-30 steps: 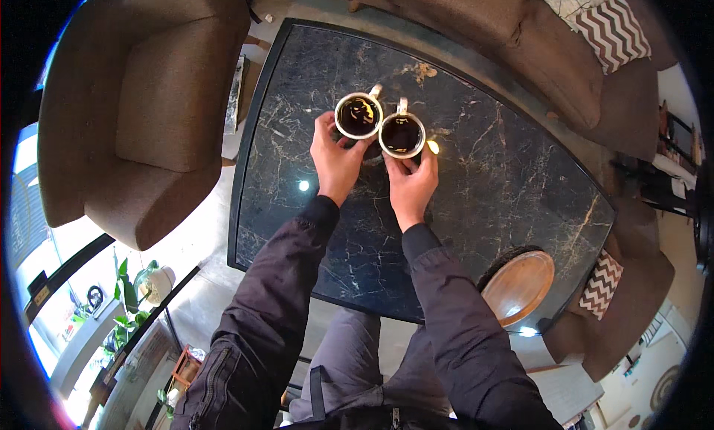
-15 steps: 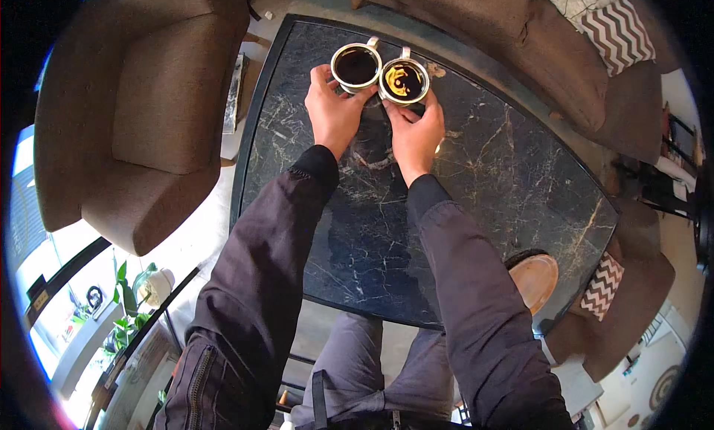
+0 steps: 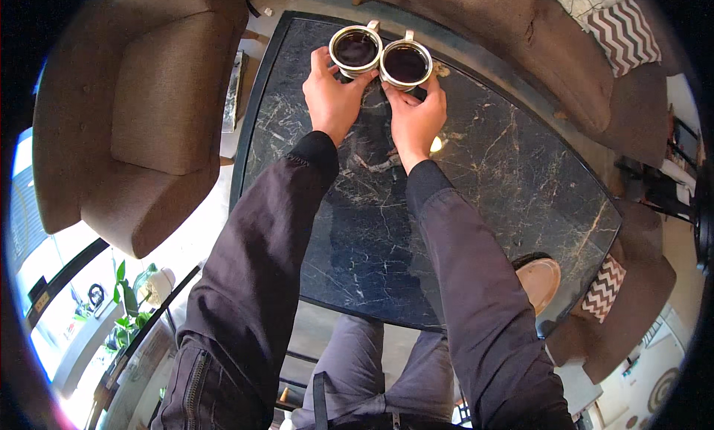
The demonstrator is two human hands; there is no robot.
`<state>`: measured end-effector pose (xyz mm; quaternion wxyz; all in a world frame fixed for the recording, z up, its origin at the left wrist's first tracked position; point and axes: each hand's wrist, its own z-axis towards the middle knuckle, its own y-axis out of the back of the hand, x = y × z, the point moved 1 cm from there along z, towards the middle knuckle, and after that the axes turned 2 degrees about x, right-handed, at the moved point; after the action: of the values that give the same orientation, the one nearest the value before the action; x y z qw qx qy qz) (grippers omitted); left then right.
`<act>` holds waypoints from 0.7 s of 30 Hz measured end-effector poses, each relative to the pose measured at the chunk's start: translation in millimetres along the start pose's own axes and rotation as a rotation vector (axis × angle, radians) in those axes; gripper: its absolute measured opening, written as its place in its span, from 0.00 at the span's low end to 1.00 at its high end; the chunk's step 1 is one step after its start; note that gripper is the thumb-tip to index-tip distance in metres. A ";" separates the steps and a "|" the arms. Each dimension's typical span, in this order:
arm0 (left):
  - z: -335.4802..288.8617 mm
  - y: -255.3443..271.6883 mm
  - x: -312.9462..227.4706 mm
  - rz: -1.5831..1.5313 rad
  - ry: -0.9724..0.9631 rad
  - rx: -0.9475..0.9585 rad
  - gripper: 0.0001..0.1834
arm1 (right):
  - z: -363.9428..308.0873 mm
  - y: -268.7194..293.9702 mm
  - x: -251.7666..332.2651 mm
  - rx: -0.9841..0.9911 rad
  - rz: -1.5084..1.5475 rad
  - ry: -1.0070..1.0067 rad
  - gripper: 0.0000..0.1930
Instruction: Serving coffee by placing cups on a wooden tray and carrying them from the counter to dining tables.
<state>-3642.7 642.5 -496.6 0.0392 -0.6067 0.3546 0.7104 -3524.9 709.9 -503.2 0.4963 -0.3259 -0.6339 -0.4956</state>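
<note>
Two pale-rimmed cups of dark liquid are side by side at the far end of the black marble table [image 3: 364, 237], their handles pointing away from me. My left hand [image 3: 332, 99] is closed around the left cup [image 3: 355, 49], thumb on its right side and fingers on its left. Around the right cup [image 3: 406, 63], my right hand [image 3: 418, 121] is closed the same way. The cups' rims touch or nearly touch. Their bases are hidden, so I cannot tell whether they rest on the table or hang just above it.
A brown armchair [image 3: 152, 110] stands left of the table, and a long brown sofa [image 3: 476, 36] with a zigzag cushion [image 3: 623, 36] lies beyond it. A round wooden-looking piece [image 3: 538, 281] sits near the right corner. Potted plants [image 3: 128, 304] are at lower left.
Both hands have moved slightly away from me with the cups. The bright yellow reflection in the right cup's liquid is gone, and a light spot shows on the table by my right wrist.
</note>
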 end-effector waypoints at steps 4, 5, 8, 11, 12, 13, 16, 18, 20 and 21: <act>6.8 7.5 7.3 -0.040 -0.008 -0.030 0.41 | -4.7 -10.1 4.0 -0.015 -0.046 -0.022 0.37; 9.0 11.8 9.0 -0.026 -0.031 -0.021 0.41 | -5.4 -14.9 4.5 -0.030 0.020 -0.057 0.38; 6.6 2.9 3.1 -0.038 -0.034 0.012 0.39 | 0.1 -8.9 -9.2 -0.055 0.069 -0.073 0.41; -4.0 -2.4 -5.0 -0.047 -0.001 0.057 0.35 | -5.4 5.6 -13.8 -0.074 0.114 -0.073 0.44; -9.5 1.1 -4.7 -0.039 0.011 0.071 0.33 | -13.0 8.2 -12.4 -0.080 0.173 -0.080 0.45; -18.4 2.3 3.9 -0.080 0.002 -0.009 0.30 | -24.3 14.1 -13.9 -0.031 0.161 -0.093 0.47; -74.7 4.5 9.1 0.071 0.043 -0.075 0.19 | -77.3 61.0 -28.0 -0.010 0.087 -0.079 0.37; -129.4 -11.8 2.2 0.042 0.052 0.133 0.10 | -118.3 116.4 -44.1 -0.107 0.157 -0.119 0.26; -187.7 -29.3 -27.6 -0.004 0.027 0.335 0.04 | -160.7 183.4 -42.7 -0.172 -0.060 -0.289 0.20; -222.6 -52.8 -39.8 -0.057 0.072 0.474 0.04 | -181.1 233.4 -53.6 -0.269 -0.075 -0.321 0.18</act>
<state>-3420.9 574.1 -488.1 0.1877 -0.6152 0.4953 0.5839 -3242.5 610.9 -480.2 0.3222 -0.4403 -0.6445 -0.5356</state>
